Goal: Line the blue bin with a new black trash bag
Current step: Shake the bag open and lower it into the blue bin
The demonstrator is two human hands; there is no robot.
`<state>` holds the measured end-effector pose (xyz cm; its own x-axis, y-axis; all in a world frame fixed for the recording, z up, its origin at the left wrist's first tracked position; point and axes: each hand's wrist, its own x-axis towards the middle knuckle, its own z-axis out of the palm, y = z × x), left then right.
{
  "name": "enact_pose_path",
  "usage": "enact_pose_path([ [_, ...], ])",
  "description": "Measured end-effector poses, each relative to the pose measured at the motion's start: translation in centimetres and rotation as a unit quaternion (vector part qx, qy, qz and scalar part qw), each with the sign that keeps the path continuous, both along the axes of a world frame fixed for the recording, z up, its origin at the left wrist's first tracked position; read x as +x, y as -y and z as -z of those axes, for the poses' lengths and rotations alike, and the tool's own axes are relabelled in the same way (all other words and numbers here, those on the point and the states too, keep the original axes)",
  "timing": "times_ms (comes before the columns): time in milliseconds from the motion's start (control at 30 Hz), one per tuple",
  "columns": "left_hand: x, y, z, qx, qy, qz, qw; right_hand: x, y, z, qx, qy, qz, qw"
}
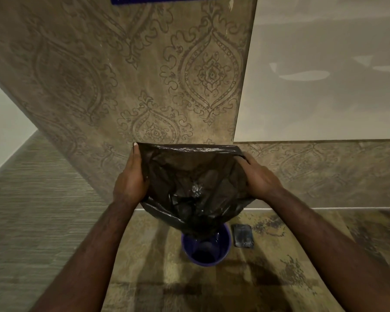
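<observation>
A black trash bag (189, 183) hangs spread open between both hands, its mouth stretched wide at the top. My left hand (131, 176) grips the bag's left edge and my right hand (259, 174) grips its right edge. The bag's crumpled lower end dips into the top of the small blue bin (223, 251), which stands on the floor directly below. The bin's inside looks dark, and its far rim is hidden behind the bag.
A dark flat rectangular object (243, 235) lies on the mottled tile floor just right of the bin. A patterned brown wall (144, 75) rises straight ahead, with a pale glossy panel (324, 86) to its right. A blue sign (164, 0) shows at the top edge.
</observation>
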<state>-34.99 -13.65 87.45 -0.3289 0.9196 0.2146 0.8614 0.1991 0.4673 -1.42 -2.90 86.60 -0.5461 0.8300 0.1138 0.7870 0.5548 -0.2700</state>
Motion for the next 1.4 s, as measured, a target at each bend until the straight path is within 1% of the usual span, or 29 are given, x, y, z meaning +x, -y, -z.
enact_pose_path([
  [100, -0.5, 0.0, -0.4, 0.055, -0.040, 0.027, 0.997, 0.2, 0.0, -0.1, -0.033, -0.025, -0.057, 0.998],
  [167, -1.1, 0.3, -0.3, 0.051, -0.039, 0.069, 0.996, 0.3, 0.1, 0.1, -0.062, -0.003, -0.082, 0.995],
  [200, -1.5, 0.4, 0.0, 0.027, -0.042, 0.080, 0.996, 0.4, 0.1, 0.3, -0.079, 0.017, -0.077, 0.994],
  [267, -2.5, 0.5, 0.7, -0.045, -0.052, 0.083, 0.994, 0.5, -0.2, 1.0, -0.106, 0.066, -0.032, 0.992],
  [333, -2.8, 0.6, 1.3, -0.087, -0.057, 0.082, 0.991, 0.5, -0.4, 1.7, -0.109, 0.097, 0.002, 0.989],
  [367, -2.6, 0.6, 1.5, -0.081, -0.056, 0.075, 0.992, 0.3, -0.2, 2.0, -0.108, 0.080, 0.011, 0.991],
  [467, -1.7, 0.4, 1.9, 0.000, -0.034, 0.042, 0.999, -0.6, 0.6, 2.7, -0.075, -0.036, 0.030, 0.996],
  [500, -1.4, 0.3, 2.1, 0.011, -0.034, 0.046, 0.998, -0.9, 0.8, 2.9, -0.065, -0.055, 0.035, 0.996],
  [533, -1.2, 0.3, 2.3, 0.001, -0.038, 0.060, 0.997, -1.1, 0.9, 3.1, -0.067, -0.055, 0.034, 0.996],
  [600, -0.9, 0.5, 2.9, -0.054, -0.051, 0.092, 0.993, -1.3, 1.2, 3.8, -0.100, -0.005, 0.023, 0.995],
  [633, -0.8, 0.7, 3.2, -0.064, -0.052, 0.094, 0.992, -1.2, 1.4, 4.2, -0.106, -0.001, 0.036, 0.994],
  [700, -1.0, 1.0, 3.8, -0.045, -0.036, 0.079, 0.995, -0.9, 1.7, 4.7, -0.076, -0.055, 0.088, 0.992],
  [733, -1.2, 1.2, 4.0, -0.047, -0.031, 0.076, 0.995, -0.7, 1.8, 4.9, -0.065, -0.068, 0.099, 0.991],
  [767, -1.4, 1.3, 4.2, -0.064, -0.034, 0.080, 0.994, -0.5, 1.7, 5.1, -0.074, -0.052, 0.095, 0.991],
  [833, -1.7, 1.5, 4.6, -0.096, -0.035, 0.090, 0.991, -0.1, 1.8, 5.5, -0.123, -0.020, 0.092, 0.988],
  [900, -1.6, 1.6, 4.8, -0.065, -0.014, 0.076, 0.995, 0.2, 1.8, 5.9, -0.137, -0.043, 0.121, 0.982],
  [933, -1.5, 1.6, 4.9, -0.049, -0.004, 0.067, 0.997, 0.4, 1.6, 6.2, -0.144, -0.044, 0.120, 0.981],
  [1000, -1.0, 1.7, 5.5, -0.052, 0.001, 0.070, 0.996, 0.7, 1.3, 6.8, -0.181, 0.000, 0.087, 0.980],
  [1033, -0.7, 1.7, 5.9, -0.062, 0.004, 0.078, 0.995, 0.7, 1.3, 7.0, -0.189, 0.000, 0.104, 0.977],
  [1100, 0.0, 1.8, 6.7, -0.052, 0.016, 0.086, 0.995, 0.9, 1.3, 7.4, -0.180, -0.020, 0.152, 0.972],
  [1167, 0.5, 1.5, 7.5, -0.049, 0.033, 0.072, 0.996, 1.1, 1.6, 7.7, -0.197, -0.002, 0.120, 0.973],
  [1200, 0.7, 1.4, 7.9, -0.063, 0.038, 0.069, 0.995, 1.3, 1.7, 8.1, -0.202, -0.003, 0.109, 0.973],
  [1300, 1.3, 1.3, 8.8, -0.097, 0.047, 0.070, 0.992, 2.1, 2.4, 9.0, -0.198, -0.080, 0.146, 0.966],
  [1400, 1.8, 1.1, 9.7, -0.112, 0.062, 0.084, 0.988, 2.9, 2.5, 10.3, -0.218, -0.089, 0.155, 0.959],
])
